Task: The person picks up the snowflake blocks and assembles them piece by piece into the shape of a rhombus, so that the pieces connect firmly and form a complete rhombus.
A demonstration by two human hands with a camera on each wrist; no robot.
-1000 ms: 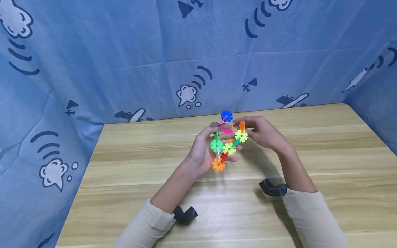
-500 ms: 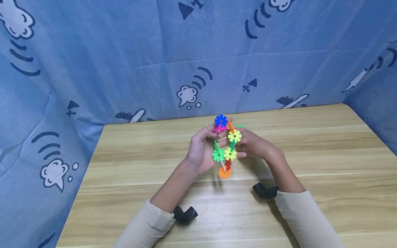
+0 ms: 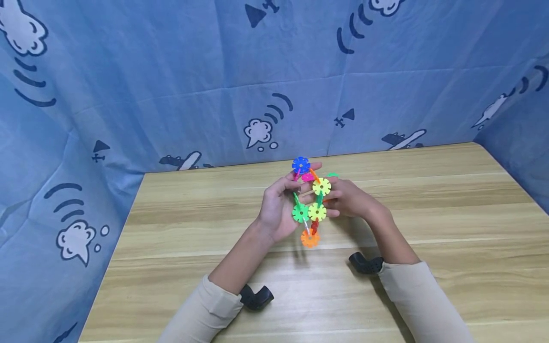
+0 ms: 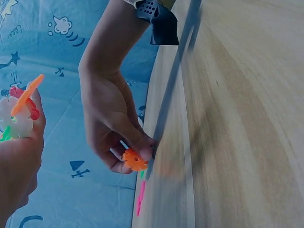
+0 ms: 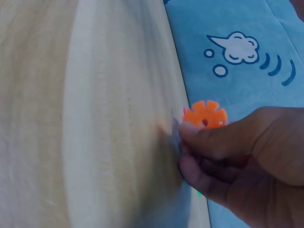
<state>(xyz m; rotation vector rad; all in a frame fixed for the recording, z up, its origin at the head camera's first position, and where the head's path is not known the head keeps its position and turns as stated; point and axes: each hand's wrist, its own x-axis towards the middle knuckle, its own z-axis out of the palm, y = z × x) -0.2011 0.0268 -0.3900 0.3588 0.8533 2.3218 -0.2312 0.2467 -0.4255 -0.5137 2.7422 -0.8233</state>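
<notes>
In the head view, my left hand [image 3: 276,209] holds a chain of linked plastic snowflake discs [image 3: 317,212] between thumb and fingers, its other fingers spread behind. A blue disc [image 3: 301,165] tops the chain and an orange one [image 3: 310,237] hangs lowest. Beyond it, my right hand [image 3: 353,197] is low over the table, partly hidden by the left fingers. Both wrist views show the right hand pinching a loose orange snowflake disc [image 5: 206,114] by thumb and fingertips. Close by that hand lie a green disc [image 3: 332,175] and a pink disc [image 4: 141,197] on the table.
The wood-grain table [image 3: 193,238] ends at the back against a blue printed curtain [image 3: 193,95]. Black curved pieces [image 3: 256,298] sit at both cuffs.
My right hand has left the chain's upper right end and moved down behind the left hand, to the loose discs. The chain has turned in my left hand, its blue disc shifting left.
</notes>
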